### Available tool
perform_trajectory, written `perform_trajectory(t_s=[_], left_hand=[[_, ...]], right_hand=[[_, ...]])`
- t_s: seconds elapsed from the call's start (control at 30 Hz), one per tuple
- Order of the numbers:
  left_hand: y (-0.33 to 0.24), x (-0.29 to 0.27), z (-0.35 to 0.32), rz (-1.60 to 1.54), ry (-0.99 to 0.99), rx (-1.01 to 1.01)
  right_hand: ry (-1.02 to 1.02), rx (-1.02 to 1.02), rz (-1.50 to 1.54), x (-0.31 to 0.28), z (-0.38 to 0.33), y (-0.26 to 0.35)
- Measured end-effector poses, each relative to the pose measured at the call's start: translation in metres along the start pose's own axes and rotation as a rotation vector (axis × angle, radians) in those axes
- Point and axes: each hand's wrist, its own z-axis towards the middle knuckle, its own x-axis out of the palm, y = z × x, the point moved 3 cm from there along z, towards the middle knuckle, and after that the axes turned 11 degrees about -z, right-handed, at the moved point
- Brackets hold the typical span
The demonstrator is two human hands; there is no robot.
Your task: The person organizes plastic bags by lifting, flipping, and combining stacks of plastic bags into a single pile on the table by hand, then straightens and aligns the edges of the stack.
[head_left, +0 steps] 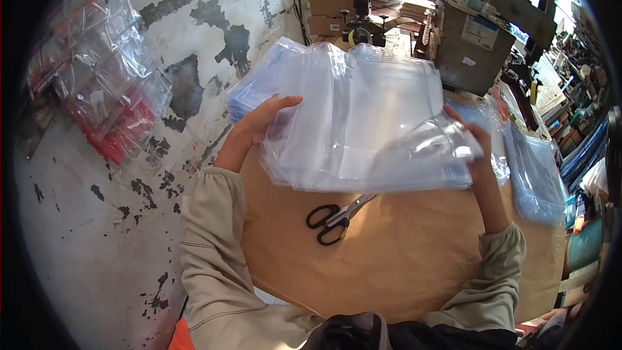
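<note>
A stack of transparent plastic sleeves (pixel 369 123) is held up off the brown-covered table (pixel 402 253), its upper sheets wavy and shiny. My left hand (pixel 259 123) grips the stack's left edge, with the thumb lying over the top. My right hand (pixel 476 139) is closed around the right edge, where a corner of the film folds up; the film partly covers its fingers. Below the stack, black-handled scissors (pixel 338 219) lie on the table with their blade tips close to the plastic. Another pile of bluish transparent sleeves (pixel 249 94) shows behind my left hand.
More plastic sleeves (pixel 534 172) lie along the table's right side. A metal machine (pixel 470 45) with an overhead arm stands at the back, beside cardboard boxes (pixel 330 4). Transparent and red packaging (pixel 107 84) hangs on the peeling wall (pixel 194 19) at left.
</note>
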Motion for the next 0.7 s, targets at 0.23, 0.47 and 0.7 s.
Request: perform_trajectory(t_s=[0.23,0.47,0.7], left_hand=[[-0.006,0.013,-0.013,-0.226,0.029,0.034],[-0.047,0.069,-0.018,-0.234,0.156,0.305],[-0.12,0.156,0.014,0.238,0.227,0.766]], right_hand=[[0.106,0.278,-0.664,0.001,0.038,-0.007],[0.084,-0.031,-0.399,-0.054,0.024,0.058],[-0.246,-0.391,-0.98,-0.116,-0.007,0.158]])
